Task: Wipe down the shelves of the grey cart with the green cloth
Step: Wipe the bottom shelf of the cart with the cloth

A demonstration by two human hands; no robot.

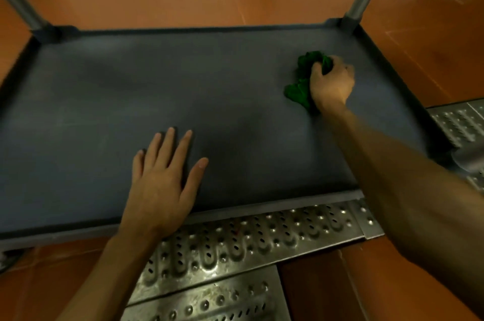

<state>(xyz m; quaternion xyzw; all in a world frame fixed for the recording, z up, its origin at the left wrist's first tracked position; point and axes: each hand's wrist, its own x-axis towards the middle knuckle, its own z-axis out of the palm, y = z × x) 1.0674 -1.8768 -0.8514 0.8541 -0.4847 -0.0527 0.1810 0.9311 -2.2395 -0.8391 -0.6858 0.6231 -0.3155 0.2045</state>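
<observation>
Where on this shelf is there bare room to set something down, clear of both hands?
The grey shelf is bare across its left half, between the left hand and the left post, and along the back rim as far as the green cloth. Crowded on the right: the right hand grips the cloth, and its forearm crosses the near right corner.

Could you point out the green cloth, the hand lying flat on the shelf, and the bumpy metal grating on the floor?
green cloth (296, 91), head view, its lower bunched fold.
left hand (159, 189), head view, the back of the hand.
metal grating (235, 241), head view, its perforated top surface.
</observation>
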